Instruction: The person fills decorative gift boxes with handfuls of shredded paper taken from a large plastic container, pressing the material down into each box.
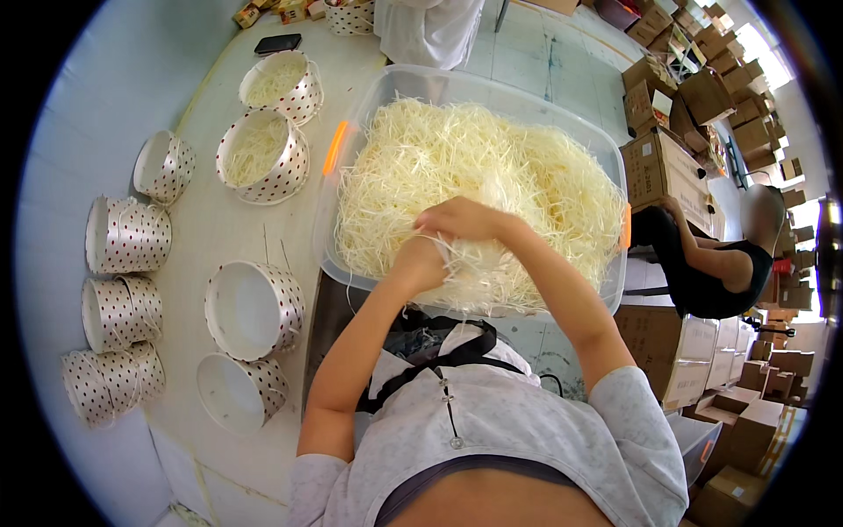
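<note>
A clear plastic storage bin (379, 89) with orange latches stands before me, heaped with cream-coloured shredded paper filler (428, 151). Both my hands are over the near side of the heap, close together. My left hand (425, 260) has strands of filler around its fingers. Across its fingertips lies my right hand (458, 219), blurred, with more loose strands hanging beneath it. The fingers are partly hidden, and the exact grip of the right hand does not show. To the left, two polka-dot paper buckets (290, 168) hold filler; two nearer buckets (240, 313) show bare white insides.
More polka-dot buckets (135, 237) lie on their sides along the wall edge of the white table (191, 263). A black phone (278, 44) rests farther up. Someone in white (428, 33) stands beyond the bin. At right sits another person (711, 270) among cardboard boxes (658, 356).
</note>
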A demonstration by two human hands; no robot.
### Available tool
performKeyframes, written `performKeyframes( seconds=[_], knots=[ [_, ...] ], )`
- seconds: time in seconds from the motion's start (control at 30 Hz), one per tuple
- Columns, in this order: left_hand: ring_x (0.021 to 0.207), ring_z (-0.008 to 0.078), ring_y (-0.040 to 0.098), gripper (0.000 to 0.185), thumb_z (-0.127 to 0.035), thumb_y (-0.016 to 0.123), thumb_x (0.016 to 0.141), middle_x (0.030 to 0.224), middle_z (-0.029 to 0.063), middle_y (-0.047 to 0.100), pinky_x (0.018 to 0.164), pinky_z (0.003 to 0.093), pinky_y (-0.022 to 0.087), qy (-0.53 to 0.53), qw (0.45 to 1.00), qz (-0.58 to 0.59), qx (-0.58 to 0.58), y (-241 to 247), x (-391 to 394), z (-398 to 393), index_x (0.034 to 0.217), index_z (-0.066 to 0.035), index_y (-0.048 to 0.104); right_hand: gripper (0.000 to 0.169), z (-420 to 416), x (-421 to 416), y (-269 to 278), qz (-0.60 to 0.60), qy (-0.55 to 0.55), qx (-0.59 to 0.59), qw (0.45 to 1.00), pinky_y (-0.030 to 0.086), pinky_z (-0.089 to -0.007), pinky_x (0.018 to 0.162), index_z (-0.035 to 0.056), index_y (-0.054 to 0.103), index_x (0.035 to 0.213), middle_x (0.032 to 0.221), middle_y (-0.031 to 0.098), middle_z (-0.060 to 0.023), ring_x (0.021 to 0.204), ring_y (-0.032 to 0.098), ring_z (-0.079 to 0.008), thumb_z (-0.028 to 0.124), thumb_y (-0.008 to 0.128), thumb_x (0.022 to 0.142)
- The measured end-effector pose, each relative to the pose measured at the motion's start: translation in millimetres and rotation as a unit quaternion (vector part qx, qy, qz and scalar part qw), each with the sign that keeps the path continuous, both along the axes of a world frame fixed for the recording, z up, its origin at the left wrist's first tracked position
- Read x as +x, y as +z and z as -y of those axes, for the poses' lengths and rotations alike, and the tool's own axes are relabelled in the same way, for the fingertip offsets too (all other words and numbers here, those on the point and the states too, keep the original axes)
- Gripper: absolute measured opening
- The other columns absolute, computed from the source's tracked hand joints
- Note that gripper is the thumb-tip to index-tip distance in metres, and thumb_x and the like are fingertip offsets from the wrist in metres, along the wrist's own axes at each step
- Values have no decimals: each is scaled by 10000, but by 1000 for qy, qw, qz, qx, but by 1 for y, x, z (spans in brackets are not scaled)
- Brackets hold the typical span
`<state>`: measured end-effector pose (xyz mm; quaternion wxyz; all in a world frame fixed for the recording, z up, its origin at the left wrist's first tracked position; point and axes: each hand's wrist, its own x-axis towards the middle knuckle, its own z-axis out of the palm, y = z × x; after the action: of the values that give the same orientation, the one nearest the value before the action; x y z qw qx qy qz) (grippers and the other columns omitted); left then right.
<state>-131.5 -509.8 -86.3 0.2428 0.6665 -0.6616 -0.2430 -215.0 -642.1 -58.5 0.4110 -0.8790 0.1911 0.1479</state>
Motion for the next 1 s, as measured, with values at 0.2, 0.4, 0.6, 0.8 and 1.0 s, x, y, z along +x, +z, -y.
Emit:
performKeyframes(
  seconds=[0.2,0.4,0.6,0.8,1.0],
  knots=[
    [794,291,581,297,-161,626,695,882,164,602,701,365,468,148,967,-180,-101,-52,34,-9,938,-3,561,330,42,-81,-122,-33,-69,-139,987,434,-381,720,32,613,870,870,593,-208,864,570,-320,332,483,825],
    [759,189,571,247,-147,634,727,875,115,615,671,328,460,279,874,-399,7,-42,40,-9,920,1,592,223,7,-79,-84,136,-234,-21,963,372,-320,519,-4,549,773,593,505,-114,539,442,-183,215,553,813],
    [889,176,541,328,-197,629,762,985,90,596,752,306,435,336,854,-396,30,-8,33,-3,1030,-12,588,192,-11,-66,-25,305,-382,112,865,416,-248,619,6,566,908,680,545,-78,671,515,-93,168,587,809],
    [1028,198,499,385,-218,555,826,1133,81,548,865,315,394,236,925,-297,29,-30,31,-5,1176,-62,517,547,-40,-43,21,349,-274,-124,887,327,-369,947,-6,464,1158,1213,397,-212,1131,391,-284,210,691,710],
    [1124,288,429,432,-171,566,784,1213,140,463,960,392,327,114,961,-203,-152,14,10,-13,1190,-61,467,800,-71,-26,31,349,-178,-102,914,286,-395,988,24,409,1237,1266,383,-209,1158,383,-342,235,788,565]
  ],
)
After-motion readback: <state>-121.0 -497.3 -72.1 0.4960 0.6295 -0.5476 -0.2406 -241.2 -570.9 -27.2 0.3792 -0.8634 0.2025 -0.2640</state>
